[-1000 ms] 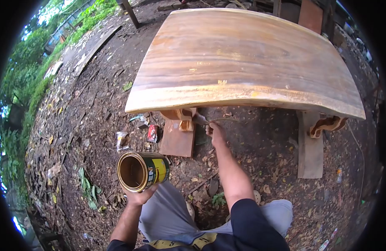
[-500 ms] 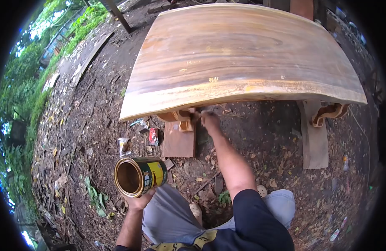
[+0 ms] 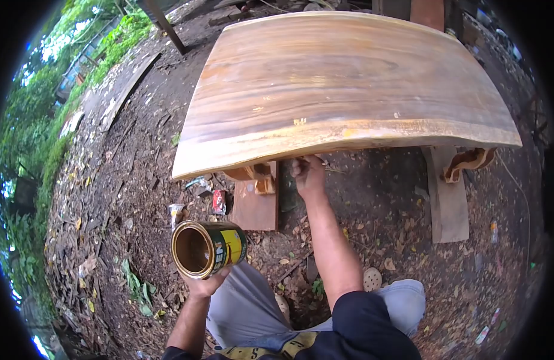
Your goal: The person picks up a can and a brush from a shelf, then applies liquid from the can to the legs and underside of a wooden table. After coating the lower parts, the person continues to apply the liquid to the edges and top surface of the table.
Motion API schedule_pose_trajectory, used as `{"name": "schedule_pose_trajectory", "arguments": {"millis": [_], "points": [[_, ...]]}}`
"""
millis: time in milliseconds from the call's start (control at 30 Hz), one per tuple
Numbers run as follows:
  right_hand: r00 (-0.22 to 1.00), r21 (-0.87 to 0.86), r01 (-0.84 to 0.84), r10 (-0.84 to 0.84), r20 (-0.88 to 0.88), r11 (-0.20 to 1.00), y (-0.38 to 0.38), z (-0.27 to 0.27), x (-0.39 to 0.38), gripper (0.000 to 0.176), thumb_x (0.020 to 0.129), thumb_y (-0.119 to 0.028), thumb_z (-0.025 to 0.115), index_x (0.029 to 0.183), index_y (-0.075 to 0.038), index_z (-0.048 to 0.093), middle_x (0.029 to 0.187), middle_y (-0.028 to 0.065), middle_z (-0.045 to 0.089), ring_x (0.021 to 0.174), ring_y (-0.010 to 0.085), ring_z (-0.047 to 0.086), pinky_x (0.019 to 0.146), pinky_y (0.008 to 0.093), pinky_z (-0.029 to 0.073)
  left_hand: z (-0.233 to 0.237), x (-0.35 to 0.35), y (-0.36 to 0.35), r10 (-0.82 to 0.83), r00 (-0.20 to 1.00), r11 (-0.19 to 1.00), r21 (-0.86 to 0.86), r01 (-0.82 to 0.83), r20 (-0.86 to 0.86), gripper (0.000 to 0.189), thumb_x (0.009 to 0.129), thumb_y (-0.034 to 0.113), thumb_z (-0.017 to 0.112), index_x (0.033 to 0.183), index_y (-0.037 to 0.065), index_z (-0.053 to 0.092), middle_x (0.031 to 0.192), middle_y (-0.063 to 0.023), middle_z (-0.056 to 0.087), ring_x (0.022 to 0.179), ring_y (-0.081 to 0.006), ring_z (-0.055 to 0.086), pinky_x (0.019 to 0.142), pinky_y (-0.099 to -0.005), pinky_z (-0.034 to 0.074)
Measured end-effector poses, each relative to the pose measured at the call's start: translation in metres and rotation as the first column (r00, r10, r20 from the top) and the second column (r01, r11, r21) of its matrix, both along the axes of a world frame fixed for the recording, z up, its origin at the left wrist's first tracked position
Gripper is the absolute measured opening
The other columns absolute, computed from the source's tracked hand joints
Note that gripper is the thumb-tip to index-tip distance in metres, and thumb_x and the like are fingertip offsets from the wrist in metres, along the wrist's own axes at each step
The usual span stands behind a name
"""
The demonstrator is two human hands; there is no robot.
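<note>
My left hand (image 3: 206, 283) holds an open metal can (image 3: 208, 248) with a yellow and dark label, tipped on its side so its brown inside faces me. My right hand (image 3: 308, 173) reaches under the front edge of a large wooden slab table (image 3: 343, 78) and is closed on a thin tool, mostly hidden by the fingers and the slab's edge. The hand sits just right of the table's left wooden leg (image 3: 257, 195). The slab's top is streaked brown and orange.
A second carved leg (image 3: 451, 192) stands under the right end. The ground is bare dirt with leaves, wood scraps and small litter (image 3: 219, 202). Planks (image 3: 121, 96) lie at the left by green plants. My knees in grey trousers (image 3: 253, 306) are low in view.
My right hand has moved up and closer under the slab's front edge. The can has stayed tipped in my left hand, shifting slightly right.
</note>
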State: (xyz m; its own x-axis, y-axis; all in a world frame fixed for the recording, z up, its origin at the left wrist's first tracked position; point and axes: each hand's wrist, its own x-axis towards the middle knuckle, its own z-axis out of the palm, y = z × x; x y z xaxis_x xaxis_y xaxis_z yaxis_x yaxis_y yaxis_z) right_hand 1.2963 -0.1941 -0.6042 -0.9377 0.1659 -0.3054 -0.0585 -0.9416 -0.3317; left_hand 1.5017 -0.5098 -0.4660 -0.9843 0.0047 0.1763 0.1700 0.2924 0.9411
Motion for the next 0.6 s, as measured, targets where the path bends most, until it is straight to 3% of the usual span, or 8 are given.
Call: {"name": "schedule_pose_trajectory", "arguments": {"millis": [100, 200, 300, 400, 500, 533, 600], "points": [[0.998, -0.035, -0.023, 0.025, 0.053, 0.999, -0.007, -0.006, 0.008, 0.013, 0.093, -0.019, 0.067, 0.095, -0.007, 0.066, 0.073, 0.0042, 0.063, 0.058, 0.0139, 0.060, 0.047, 0.0254, 0.046, 0.003, 0.000, 0.003, 0.004, 1.000, 1.000, -0.015, -0.004, 0.028, 0.099, 0.066, 0.021, 0.091, 0.147, -0.003, 0.040, 0.138, -0.0151, 0.056, 0.125, -0.0258, 0.058, 0.108, -0.0417, 0.047], [0.992, 0.116, -0.074, 0.061, 0.115, 0.990, -0.010, -0.029, 0.018, 0.013, 0.094, -0.019, 0.065, 0.094, -0.007, 0.066, 0.074, 0.0066, 0.065, 0.055, 0.0175, 0.060, 0.048, 0.0264, 0.046, 0.002, -0.002, 0.006, -0.006, 1.000, 1.000, -0.011, 0.006, 0.004, 0.099, 0.066, 0.022, 0.091, 0.147, -0.003, 0.040, 0.138, -0.0152, 0.056, 0.125, -0.0261, 0.058, 0.108, -0.0422, 0.047], [0.999, -0.102, -0.011, 0.014, 0.031, 0.995, -0.004, -0.017, 0.024, 0.016, 0.093, -0.019, 0.066, 0.097, -0.004, 0.067, 0.073, 0.0060, 0.064, 0.056, 0.0137, 0.059, 0.046, 0.0253, 0.043, 0.008, -0.008, 0.011, -0.035, 0.999, 0.999, -0.007, 0.035, -0.042, 0.100, 0.066, 0.023, 0.091, 0.148, -0.003, 0.040, 0.138, -0.0152, 0.056, 0.125, -0.0263, 0.057, 0.108, -0.0423, 0.047], [0.995, 0.181, -0.021, 0.002, 0.101, 0.983, -0.020, -0.011, 0.024, 0.016, 0.093, -0.019, 0.065, 0.096, -0.003, 0.067, 0.071, 0.0062, 0.064, 0.055, 0.0130, 0.058, 0.046, 0.0257, 0.043, 0.013, -0.008, 0.020, -0.026, 0.999, 1.000, -0.012, 0.026, -0.040, 0.101, 0.066, 0.024, 0.092, 0.148, -0.003, 0.039, 0.138, -0.0149, 0.056, 0.125, -0.0261, 0.057, 0.109, -0.0420, 0.047], [0.990, 0.255, 0.018, -0.052, 0.128, 0.967, -0.002, -0.004, 0.036, 0.015, 0.093, -0.017, 0.064, 0.095, -0.003, 0.067, 0.070, 0.0066, 0.064, 0.053, 0.0132, 0.056, 0.046, 0.0257, 0.042, 0.027, -0.015, 0.034, -0.036, 0.995, 0.999, 0.033, 0.039, -0.098, 0.101, 0.065, 0.023, 0.092, 0.148, -0.003, 0.039, 0.139, -0.0145, 0.055, 0.126, -0.0255, 0.057, 0.109, -0.0417, 0.046], [0.989, 0.205, 0.074, -0.098, 0.109, 0.976, -0.002, 0.003, 0.041, 0.012, 0.094, -0.015, 0.062, 0.095, -0.003, 0.067, 0.071, 0.0061, 0.064, 0.053, 0.0132, 0.055, 0.047, 0.0253, 0.041, 0.026, -0.015, 0.032, -0.037, 0.993, 0.999, 0.013, 0.039, -0.108, 0.101, 0.065, 0.022, 0.092, 0.148, -0.002, 0.040, 0.139, -0.0145, 0.055, 0.126, -0.0253, 0.057, 0.109, -0.0417, 0.047], [0.991, 0.313, 0.050, -0.085, 0.099, 0.949, -0.019, 0.041, 0.051, 0.012, 0.094, -0.014, 0.062, 0.095, -0.003, 0.067, 0.072, 0.0046, 0.064, 0.054, 0.0116, 0.055, 0.048, 0.0244, 0.041, 0.024, -0.014, 0.029, -0.024, 0.993, 1.000, 0.007, 0.025, -0.116, 0.096, 0.064, 0.020, 0.091, 0.145, -0.003, 0.043, 0.136, -0.0145, 0.057, 0.125, -0.0249, 0.058, 0.109, -0.0415, 0.047]]}}
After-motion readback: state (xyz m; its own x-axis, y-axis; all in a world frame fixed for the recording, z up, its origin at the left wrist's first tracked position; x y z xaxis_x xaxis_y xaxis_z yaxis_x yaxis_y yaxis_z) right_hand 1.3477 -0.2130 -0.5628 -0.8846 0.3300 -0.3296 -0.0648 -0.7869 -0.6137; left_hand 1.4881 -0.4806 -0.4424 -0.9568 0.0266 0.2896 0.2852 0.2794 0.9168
